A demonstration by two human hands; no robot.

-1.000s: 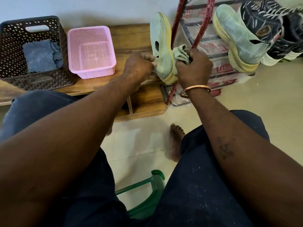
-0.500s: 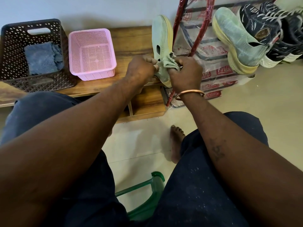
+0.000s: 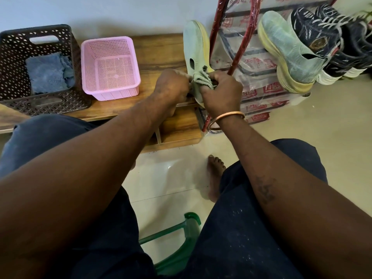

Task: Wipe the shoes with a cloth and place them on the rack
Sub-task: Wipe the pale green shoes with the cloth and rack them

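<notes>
- A person's left hand (image 3: pixel 171 85) is gripping the heel end of a pale green shoe (image 3: pixel 196 47), its fingers curled round it, and is holding the shoe upright with the toe pointing up and away from the hand
- The right hand (image 3: pixel 221 93), with a copper bangle (image 3: pixel 227 117) at its wrist, is pinching a greyish cloth (image 3: pixel 202 78) and pressing it against the shoe's lower part, just above its own knuckles
- The two hands are working close together, with the cloth bunched between them and the shoe's yellow sole turned toward the right hand's side
- Just beyond the right hand, a red rack (image 3: pixel 239 47) wrapped in clear printed plastic is standing on the floor; the matching green shoe (image 3: pixel 285 57) is lying tilted on it, and dark sneakers with white stripes (image 3: pixel 318 35) are sitting beside that one, further from the hand
- To the outer side of the left hand, a pink basket (image 3: pixel 118 91) is sitting on the wooden worktop (image 3: pixel 159 51); past it, a dark brown basket (image 3: pixel 12 63) is holding a folded blue cloth (image 3: pixel 48 72)
- Below both hands, near the person's lap, a bare foot (image 3: pixel 215 176) is resting on the pale tiled floor and the edge of a green chair (image 3: pixel 189 224) is showing between the knees
</notes>
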